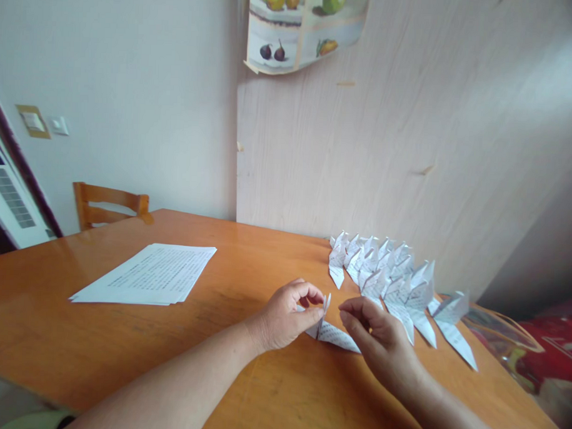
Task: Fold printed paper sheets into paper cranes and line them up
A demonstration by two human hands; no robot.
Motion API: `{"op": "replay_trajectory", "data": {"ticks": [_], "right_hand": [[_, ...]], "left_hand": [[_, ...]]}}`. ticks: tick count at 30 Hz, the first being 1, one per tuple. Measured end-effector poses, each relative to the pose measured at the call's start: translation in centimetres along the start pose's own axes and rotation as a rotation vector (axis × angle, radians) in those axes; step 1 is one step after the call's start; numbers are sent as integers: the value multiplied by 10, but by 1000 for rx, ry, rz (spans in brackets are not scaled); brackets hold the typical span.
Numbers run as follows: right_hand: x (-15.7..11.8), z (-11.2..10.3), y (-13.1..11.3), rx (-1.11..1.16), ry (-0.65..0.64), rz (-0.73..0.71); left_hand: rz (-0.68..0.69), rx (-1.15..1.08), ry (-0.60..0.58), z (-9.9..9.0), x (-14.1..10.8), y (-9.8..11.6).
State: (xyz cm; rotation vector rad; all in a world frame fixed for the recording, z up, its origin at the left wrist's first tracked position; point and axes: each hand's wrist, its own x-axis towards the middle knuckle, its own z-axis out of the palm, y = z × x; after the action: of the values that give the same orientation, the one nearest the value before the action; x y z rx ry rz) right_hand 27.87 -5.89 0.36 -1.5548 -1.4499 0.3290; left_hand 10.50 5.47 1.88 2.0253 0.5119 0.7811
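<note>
A folded piece of printed paper (pixel 337 336) is just above the orange-brown table, its upright flap between the thumb and fingers of my left hand (pixel 289 315). To its right, my right hand (pixel 378 333) has its thumb and index finger curled close together; whether anything is between them is too small to tell. Behind and to the right of my right hand stand several folded paper pieces (pixel 419 291) in rows, with pointed flaps raised. One more folded piece (pixel 455 320) sits at the right end of them.
A stack of printed sheets (pixel 147 275) lies on the left of the wooden table (pixel 247 257). Beyond the far left edge is a wooden chair (pixel 111 199). A board with fruit pictures (pixel 302 27) rises behind the table. Red and clear plastic items (pixel 551 342) are at the right.
</note>
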Motion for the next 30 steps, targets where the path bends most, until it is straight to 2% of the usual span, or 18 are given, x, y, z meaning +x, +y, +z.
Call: {"op": "replay_trajectory", "data": {"ticks": [9, 20, 23, 30], "right_hand": [[3, 2, -9, 18, 38, -5], [22, -15, -64, -198, -22, 85], [24, -11, -64, -175, 9, 70], [12, 5, -44, -110, 24, 66]], "left_hand": [[51, -3, 32, 0, 1, -2], [-12, -3, 1, -3, -2, -1], [-36, -26, -5, -2, -2, -2], [-32, -38, -26, 0, -2, -2]]}}
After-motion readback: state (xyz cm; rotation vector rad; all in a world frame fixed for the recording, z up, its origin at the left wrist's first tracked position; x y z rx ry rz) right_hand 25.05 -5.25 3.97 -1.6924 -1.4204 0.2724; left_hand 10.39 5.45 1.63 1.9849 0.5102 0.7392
